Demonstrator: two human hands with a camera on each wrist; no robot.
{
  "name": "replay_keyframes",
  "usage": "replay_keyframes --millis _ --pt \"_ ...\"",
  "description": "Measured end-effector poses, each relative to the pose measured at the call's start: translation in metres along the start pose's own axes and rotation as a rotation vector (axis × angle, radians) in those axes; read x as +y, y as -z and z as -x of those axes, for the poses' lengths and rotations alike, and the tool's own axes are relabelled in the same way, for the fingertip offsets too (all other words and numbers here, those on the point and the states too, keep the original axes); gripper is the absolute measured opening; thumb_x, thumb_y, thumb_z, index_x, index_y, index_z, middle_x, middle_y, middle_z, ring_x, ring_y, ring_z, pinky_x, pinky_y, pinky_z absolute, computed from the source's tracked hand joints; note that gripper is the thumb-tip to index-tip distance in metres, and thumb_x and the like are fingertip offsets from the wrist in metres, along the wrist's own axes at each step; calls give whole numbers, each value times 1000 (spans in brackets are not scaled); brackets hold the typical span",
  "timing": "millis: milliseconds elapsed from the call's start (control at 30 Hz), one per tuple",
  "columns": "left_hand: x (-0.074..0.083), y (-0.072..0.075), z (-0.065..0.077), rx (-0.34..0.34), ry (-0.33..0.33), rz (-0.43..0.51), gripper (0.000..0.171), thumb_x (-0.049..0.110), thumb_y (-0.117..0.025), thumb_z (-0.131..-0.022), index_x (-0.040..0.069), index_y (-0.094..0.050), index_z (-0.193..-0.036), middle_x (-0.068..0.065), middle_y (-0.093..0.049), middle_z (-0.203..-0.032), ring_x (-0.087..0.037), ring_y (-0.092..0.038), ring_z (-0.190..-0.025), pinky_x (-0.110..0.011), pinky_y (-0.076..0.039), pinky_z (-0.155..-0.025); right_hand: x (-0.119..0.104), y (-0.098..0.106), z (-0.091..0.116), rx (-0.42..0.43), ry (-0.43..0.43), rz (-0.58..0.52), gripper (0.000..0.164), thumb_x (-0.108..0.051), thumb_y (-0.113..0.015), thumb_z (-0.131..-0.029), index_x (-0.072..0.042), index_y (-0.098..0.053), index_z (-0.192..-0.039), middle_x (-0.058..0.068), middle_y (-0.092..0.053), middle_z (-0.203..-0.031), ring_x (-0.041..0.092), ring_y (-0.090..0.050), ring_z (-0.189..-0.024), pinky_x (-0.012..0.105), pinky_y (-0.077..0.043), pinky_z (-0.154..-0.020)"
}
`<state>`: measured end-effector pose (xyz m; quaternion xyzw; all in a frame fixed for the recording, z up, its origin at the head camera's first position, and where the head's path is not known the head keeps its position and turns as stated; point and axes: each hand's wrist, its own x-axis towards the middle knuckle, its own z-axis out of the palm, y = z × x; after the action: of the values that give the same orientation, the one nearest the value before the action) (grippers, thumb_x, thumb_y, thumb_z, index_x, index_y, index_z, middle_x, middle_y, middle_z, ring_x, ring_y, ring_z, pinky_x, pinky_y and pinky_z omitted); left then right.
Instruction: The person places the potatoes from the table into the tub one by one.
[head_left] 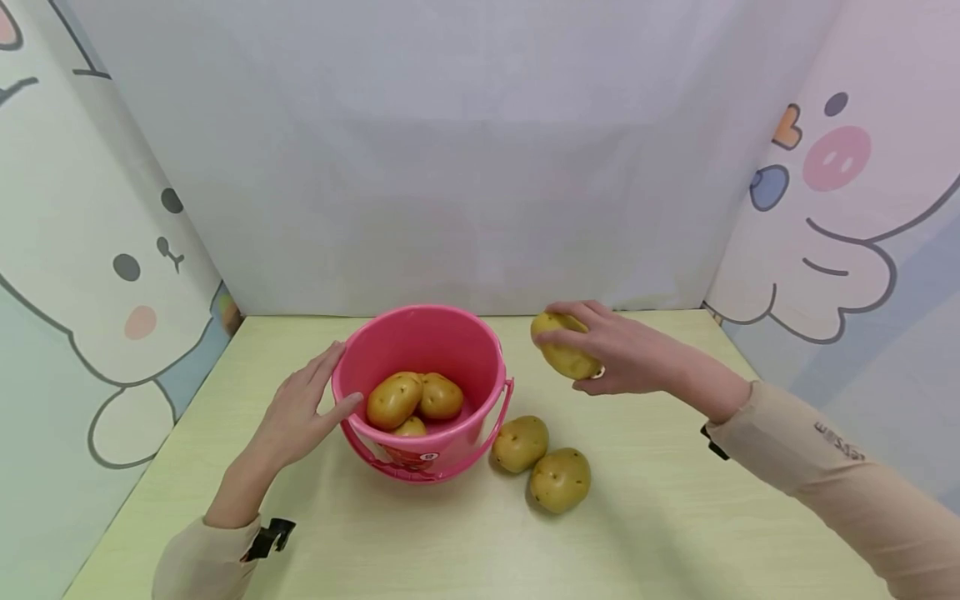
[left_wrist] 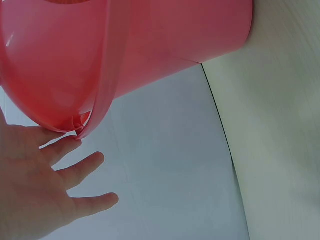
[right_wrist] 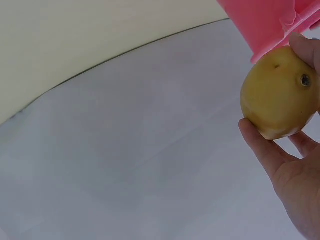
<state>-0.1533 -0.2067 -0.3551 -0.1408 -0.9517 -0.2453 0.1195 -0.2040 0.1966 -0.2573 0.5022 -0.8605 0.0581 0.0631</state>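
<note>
Right of centre in the head frame, the right hand (head_left: pixel 628 354) holds a potato (head_left: pixel 567 360) above the surface (head_left: pixel 675 517), its grip curled round it with the thumb on 1 side and the fingers on the other. To the left, a pink bucket (head_left: pixel 420 340) stands upright on the surface near the middle of the frame, its handle (head_left: pixel 501 425) lowered across the front. At left of centre, the left hand (head_left: pixel 295 410) lies against the bucket's left rim, its grip loose, fingers extended; the left wrist view shows them spread beside the rim and the handle's joint. Inside the bucket, 3 potatoes (head_left: pixel 393 402) are visible, 1 of them partly hidden by the front rim. Below centre, 2 more potatoes (head_left: pixel 559 481) lie on the surface close together, just right of the bucket. At the lower left and lower right, beige sleeves (head_left: pixel 806 454) cover the forearms. Along the top hangs a pale sheet (head_left: pixel 480 167), with cartoon figures (head_left: pixel 825 225) on the panels at both sides.
</note>
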Motion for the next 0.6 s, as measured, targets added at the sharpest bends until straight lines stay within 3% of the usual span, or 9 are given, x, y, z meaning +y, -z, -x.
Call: replay_keyframes --millis 600 --pt "1 0 0 1 -1 3 76 37 -59 -82 10 -19 -141 -16 -27 -139 -36 -27 -121 -61 -24 -90 -12 15 -24 -38 4 -12 65 -21 -75 -69 -26 -43 -125 8 -32 -131 25 -29 -116 33 -48 -73"
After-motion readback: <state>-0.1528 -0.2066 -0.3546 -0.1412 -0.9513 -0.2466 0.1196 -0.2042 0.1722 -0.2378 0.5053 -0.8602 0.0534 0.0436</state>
